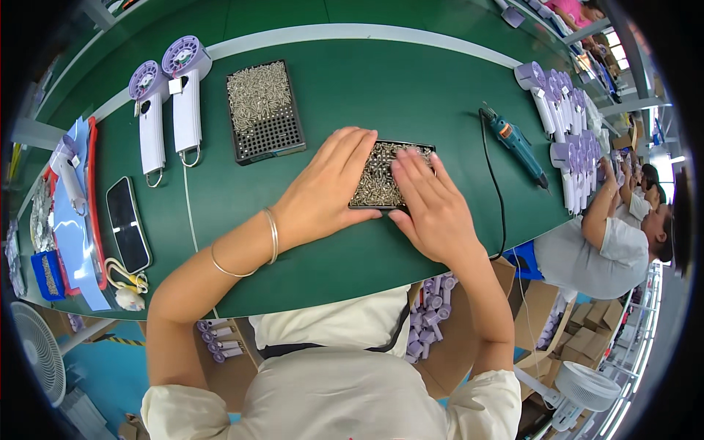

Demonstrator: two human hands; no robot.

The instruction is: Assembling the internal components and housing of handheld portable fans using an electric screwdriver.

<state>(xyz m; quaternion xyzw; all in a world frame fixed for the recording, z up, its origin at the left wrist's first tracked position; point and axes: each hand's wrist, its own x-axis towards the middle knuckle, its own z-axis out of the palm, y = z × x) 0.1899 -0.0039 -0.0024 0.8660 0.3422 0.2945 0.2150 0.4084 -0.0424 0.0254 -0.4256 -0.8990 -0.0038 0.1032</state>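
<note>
A small black tray (405,144) of silvery screws (375,183) sits on the green table right in front of me. My left hand (319,187), with bracelets at the wrist, grips the tray's left side, fingers along the edge and thumb at the near corner. Flat across the screws on the right lies my right hand (436,209), its fingers stretched out. Beyond them to the left is a second black tray (282,139); screws are heaped over its far part, while rows of bare holes show at its near end.
Two lilac-and-white handheld fan bodies (187,103) lie at the far left, near a phone (128,224). A teal electric screwdriver (521,150) with a black cord (493,183) rests at right, before more fan bodies (576,169). A co-worker (609,249) sits at the right.
</note>
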